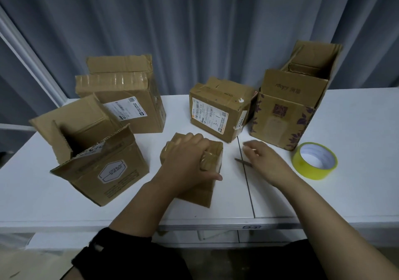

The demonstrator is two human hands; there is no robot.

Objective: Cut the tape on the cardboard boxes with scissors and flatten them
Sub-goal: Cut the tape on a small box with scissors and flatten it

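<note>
Obs.: A small taped box (214, 150) is held down near the middle of the table (302, 193) by the left hand (190, 158). Its fingers (194, 138) are curled over the far edge and the thumb is laid along the near side, so the box is grasped. The right hand (265, 160) is placed over the scissors (243, 162), of which only a thin pointed tip is seen, just right of the box. The right fingers (250, 148) are motion-blurred; whether the scissors are grasped cannot be told.

Risks, as judged:
- The top of the box is largely covered by the left hand. If the blade is run along the tape seam without the hand being shifted, the fingers could be nicked.
- The tip is pointed toward the box and the left thumb. A hurried pick-up could swing it into that hand.
- The box is small and likely light. Under blade pressure it may be skidded on the smooth surface or crushed.
- Four larger boxes are crowded close by, the open-flapped box (97, 165) nearest on the left. It could be knocked by an elbow.
- The tape roll (306, 171) lies near the right wrist and may be swept off.
</note>
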